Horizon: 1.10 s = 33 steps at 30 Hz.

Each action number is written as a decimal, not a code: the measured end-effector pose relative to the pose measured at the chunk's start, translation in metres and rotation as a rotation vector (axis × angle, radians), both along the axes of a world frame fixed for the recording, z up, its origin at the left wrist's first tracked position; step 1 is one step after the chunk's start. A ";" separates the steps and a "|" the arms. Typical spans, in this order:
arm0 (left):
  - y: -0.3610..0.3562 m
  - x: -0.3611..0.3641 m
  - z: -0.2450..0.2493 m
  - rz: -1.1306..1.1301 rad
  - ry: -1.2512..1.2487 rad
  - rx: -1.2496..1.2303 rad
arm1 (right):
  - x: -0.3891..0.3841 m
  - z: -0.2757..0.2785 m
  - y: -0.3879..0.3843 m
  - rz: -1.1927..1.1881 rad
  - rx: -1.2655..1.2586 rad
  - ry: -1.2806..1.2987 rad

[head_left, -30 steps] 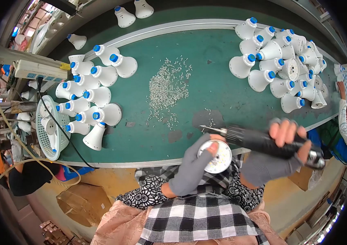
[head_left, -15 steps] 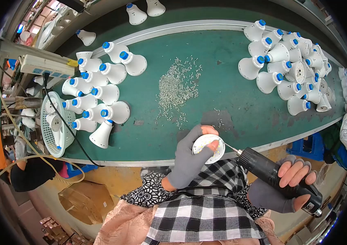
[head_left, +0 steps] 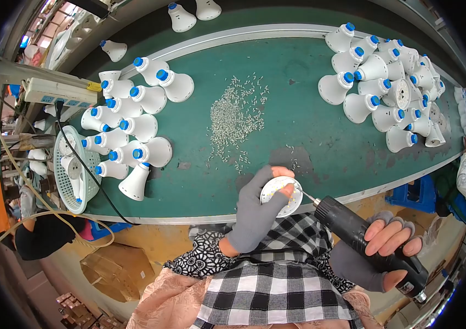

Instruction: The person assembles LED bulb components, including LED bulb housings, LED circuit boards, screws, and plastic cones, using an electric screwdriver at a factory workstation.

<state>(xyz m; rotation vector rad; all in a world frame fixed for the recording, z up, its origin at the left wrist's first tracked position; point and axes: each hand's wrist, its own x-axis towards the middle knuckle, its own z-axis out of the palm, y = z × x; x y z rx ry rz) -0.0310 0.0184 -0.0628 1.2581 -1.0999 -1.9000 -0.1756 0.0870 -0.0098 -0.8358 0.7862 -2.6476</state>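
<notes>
Closed on a round white disc-faced part (head_left: 281, 197), my left hand (head_left: 257, 211) in a grey fingerless glove holds it above the near edge of the table, thumb on its face. My right hand (head_left: 378, 252), gloved the same way, is wrapped round a black electric screwdriver (head_left: 348, 222). The thin bit points up-left, its tip at the disc's right rim; whether it touches a screw is too small to tell. Beyond my hands, a pile of small screws (head_left: 233, 118) lies on the green table (head_left: 293, 131).
White cones with blue caps stand and lie in groups at the left (head_left: 149, 100) and right (head_left: 360, 108). At the left are a green basket (head_left: 83, 183), a power strip (head_left: 60, 93) and a black cable. Another person's sleeve (head_left: 465, 178) shows at the far right.
The screwdriver and my right hand have shifted slightly left, bringing the bit further over the disc's rim. The disc has tilted and moved up a little in my left hand.
</notes>
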 end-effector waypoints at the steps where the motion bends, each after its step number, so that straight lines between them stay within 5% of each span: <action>1: 0.000 0.000 0.000 -0.003 -0.010 -0.012 | -0.001 -0.001 0.002 0.013 0.005 0.025; 24: 0.003 -0.006 0.002 -0.026 -0.099 -0.101 | 0.007 0.020 0.003 0.109 0.314 0.164; 33: 0.005 -0.007 0.001 -0.015 -0.075 -0.074 | 0.006 0.017 -0.008 0.186 0.249 0.174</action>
